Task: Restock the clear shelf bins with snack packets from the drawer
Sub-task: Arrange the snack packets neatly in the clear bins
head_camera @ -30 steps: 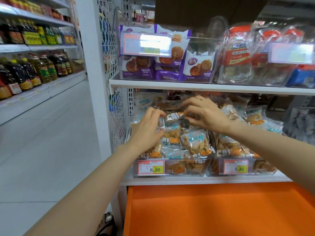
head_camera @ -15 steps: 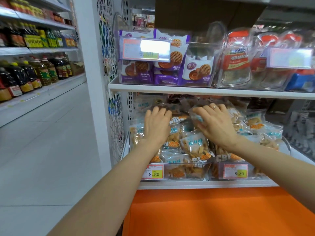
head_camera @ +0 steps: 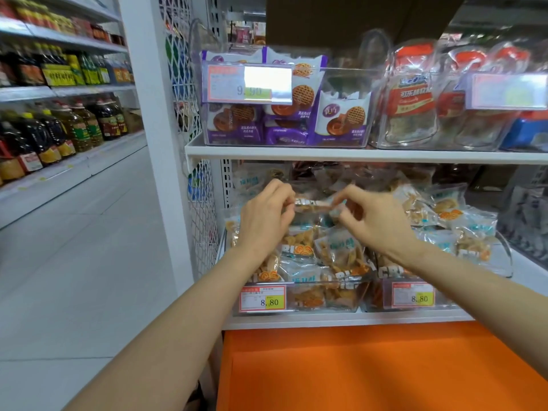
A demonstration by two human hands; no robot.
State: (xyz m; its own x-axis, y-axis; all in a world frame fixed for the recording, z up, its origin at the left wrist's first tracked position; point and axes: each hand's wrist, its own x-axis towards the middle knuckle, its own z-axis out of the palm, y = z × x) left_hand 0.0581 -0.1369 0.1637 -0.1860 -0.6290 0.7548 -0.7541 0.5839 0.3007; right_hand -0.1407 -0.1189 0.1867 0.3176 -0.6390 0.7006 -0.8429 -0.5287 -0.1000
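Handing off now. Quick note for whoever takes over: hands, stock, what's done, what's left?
Hands: left hand and right hand each pinch one end of a snack packet, held over the left bin.
Done: left bin and right bin on the lower shelf are both heaped.
The orange drawer below shows no packets.
Left: set this packet in the left bin, then check the drawer.

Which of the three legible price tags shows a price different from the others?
The upper tag, on the bin of purple packets: it reads 9.90, while the lower left tag and lower right tag both read 8.80.
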